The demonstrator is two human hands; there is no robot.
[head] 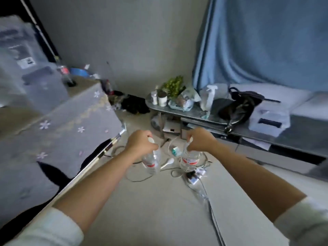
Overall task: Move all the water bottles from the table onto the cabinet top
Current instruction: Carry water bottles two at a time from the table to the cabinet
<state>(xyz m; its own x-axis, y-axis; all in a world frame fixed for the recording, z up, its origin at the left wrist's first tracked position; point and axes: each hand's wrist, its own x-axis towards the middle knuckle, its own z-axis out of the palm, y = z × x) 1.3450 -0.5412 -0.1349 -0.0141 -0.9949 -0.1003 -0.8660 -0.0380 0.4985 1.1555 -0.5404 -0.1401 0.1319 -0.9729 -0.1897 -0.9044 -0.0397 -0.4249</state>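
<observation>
Clear plastic water bottle with red label (151,161) hangs under the left hand (141,143), fingers curled round its neck, white cap showing at the knuckles. Second clear plastic water bottle with red label (190,161) hangs under the right hand (200,140), gripped the same way at the neck. Both bottles hang over the beige floor (159,201), near each other but apart. Between the hands and slightly beyond: small white-and-teal packet (175,151). Below the bottles: white spoon-shaped item (167,162), loose white cables (142,178), white power strip (196,174). Left of the left hand: cabinet draped in grey flowered cloth (58,125), carrying a translucent plastic storage box (26,68) and a clear bottle with red label (64,73) standing upright near its far edge. Beyond the right hand: low grey glass-topped table (195,114) with white spray bottle (209,97), black handbag (237,107), green plant (173,85), white jars (162,99). Blue curtain (266,41) behind the table. Frame is motion-blurred, so label text is unreadable.
</observation>
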